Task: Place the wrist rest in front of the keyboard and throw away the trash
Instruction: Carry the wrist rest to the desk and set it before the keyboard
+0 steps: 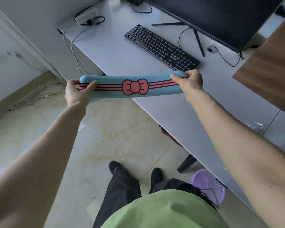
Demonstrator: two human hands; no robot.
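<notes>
A long blue wrist rest (115,87) with pink stripes and a pink bow hangs in the air over the desk's near-left edge. My left hand (77,92) grips its left end and my right hand (190,80) grips its right end. The black keyboard (161,46) lies on the grey desk (115,51) just beyond the rest, angled toward the right. A crumpled clear plastic wrapper (256,125) lies on the desk at the right. A purple mesh waste basket (207,185) stands on the floor beside my right leg.
A black monitor (220,15) on thin legs stands behind the keyboard. A white power strip (86,15) with cables sits at the desk's far-left corner. A brown wooden panel (270,69) juts in at the right. Loose cables lie on the tiled floor at left.
</notes>
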